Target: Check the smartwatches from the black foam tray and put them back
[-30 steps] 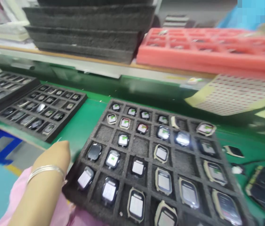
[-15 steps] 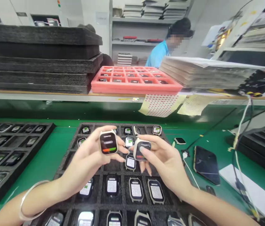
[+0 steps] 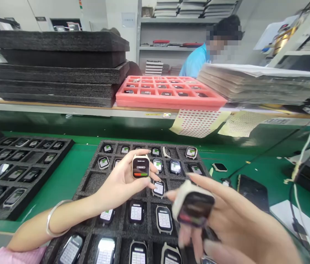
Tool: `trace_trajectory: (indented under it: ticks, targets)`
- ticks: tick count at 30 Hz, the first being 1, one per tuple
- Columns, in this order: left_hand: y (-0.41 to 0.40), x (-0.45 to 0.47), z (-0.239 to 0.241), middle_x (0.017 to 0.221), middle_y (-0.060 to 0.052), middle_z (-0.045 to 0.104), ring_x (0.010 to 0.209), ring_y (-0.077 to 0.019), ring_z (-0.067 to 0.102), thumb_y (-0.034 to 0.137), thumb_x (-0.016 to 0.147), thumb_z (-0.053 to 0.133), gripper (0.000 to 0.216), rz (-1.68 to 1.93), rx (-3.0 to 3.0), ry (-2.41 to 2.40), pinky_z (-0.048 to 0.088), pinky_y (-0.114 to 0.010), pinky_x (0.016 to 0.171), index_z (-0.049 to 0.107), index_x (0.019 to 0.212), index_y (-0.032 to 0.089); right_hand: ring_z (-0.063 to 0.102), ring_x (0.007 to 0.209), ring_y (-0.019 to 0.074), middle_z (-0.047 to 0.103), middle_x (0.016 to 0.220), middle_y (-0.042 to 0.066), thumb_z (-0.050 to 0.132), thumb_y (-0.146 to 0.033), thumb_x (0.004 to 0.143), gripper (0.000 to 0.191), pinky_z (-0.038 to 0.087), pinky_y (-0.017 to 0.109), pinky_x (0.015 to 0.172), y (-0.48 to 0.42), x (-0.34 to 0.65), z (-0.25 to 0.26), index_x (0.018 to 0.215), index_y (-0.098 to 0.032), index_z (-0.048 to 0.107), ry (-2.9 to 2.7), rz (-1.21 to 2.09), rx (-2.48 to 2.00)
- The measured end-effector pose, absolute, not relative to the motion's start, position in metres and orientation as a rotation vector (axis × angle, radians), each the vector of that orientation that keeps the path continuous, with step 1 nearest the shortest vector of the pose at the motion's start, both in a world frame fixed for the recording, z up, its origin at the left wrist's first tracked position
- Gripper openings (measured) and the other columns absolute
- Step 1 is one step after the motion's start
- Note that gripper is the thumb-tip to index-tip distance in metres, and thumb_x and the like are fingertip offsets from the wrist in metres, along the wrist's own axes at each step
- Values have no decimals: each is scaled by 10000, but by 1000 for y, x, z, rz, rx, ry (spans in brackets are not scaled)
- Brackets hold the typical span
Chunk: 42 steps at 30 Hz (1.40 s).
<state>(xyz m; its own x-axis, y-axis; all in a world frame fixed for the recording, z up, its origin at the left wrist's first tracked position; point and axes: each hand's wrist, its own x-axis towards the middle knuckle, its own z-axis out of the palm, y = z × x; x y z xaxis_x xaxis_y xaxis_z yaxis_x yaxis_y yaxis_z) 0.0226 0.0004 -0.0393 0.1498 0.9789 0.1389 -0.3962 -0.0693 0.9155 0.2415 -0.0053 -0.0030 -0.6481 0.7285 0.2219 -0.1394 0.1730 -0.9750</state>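
My left hand (image 3: 121, 183) holds up a beige-cased smartwatch body (image 3: 140, 167) with a lit screen showing a red and green bar, above the dark foam tray (image 3: 88, 181). My right hand (image 3: 226, 223) is close to the camera and blurred, fingers curled round a second watch body (image 3: 193, 205) with a dark screen. The tray beneath both hands has a grid of pockets, most holding watch bodies with lit screens (image 3: 164, 219). A silver bangle (image 3: 54, 220) circles my left wrist.
A second foam tray of watches (image 3: 19, 170) lies at left. On the shelf behind stand stacked black foam trays (image 3: 58, 69), a red tray (image 3: 168, 91) and stacked sheets (image 3: 256, 84). A phone (image 3: 254, 190) and cables (image 3: 303, 165) lie at right. A person in blue (image 3: 199, 60) works beyond.
My right hand has drawn its watch down, right and closer to the camera, now blurred. My left hand has kept its watch raised, shifted slightly right. Before that the view swung up from the tray.
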Motion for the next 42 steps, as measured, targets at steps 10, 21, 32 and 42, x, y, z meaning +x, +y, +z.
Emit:
trace_trajectory:
  ticks: [10,21,32,42]
  targets:
    - [9,18,-53,1070,-118,618,970,-244,623,133,835,553,427,1327,1060,680,544,-402,826,441,1245,170,652,680,173,673,874,68,633,-141,838,475,537,234,501,49,221,-42,1287,-210,494,-1630,1570,-652]
    - [14,20,-62,1050,-111,638,968,-245,627,146,822,595,454,1243,1044,733,538,-424,845,462,1255,181,556,468,122,604,646,6,644,-283,846,313,397,200,365,53,218,-57,1128,-159,584,-1610,1455,-873]
    - [19,16,-63,975,-108,653,873,-222,650,205,839,612,435,1274,1006,780,567,-363,745,464,1245,149,660,718,194,667,923,84,652,-191,833,502,542,265,521,52,226,-54,1304,-197,479,-1582,1682,-705]
    - [17,17,-66,987,-87,625,864,-210,642,149,792,647,552,1255,1095,805,570,-352,730,414,1291,178,659,654,205,674,815,71,613,-245,863,422,540,281,473,52,227,-57,1271,-178,527,-1559,1637,-721]
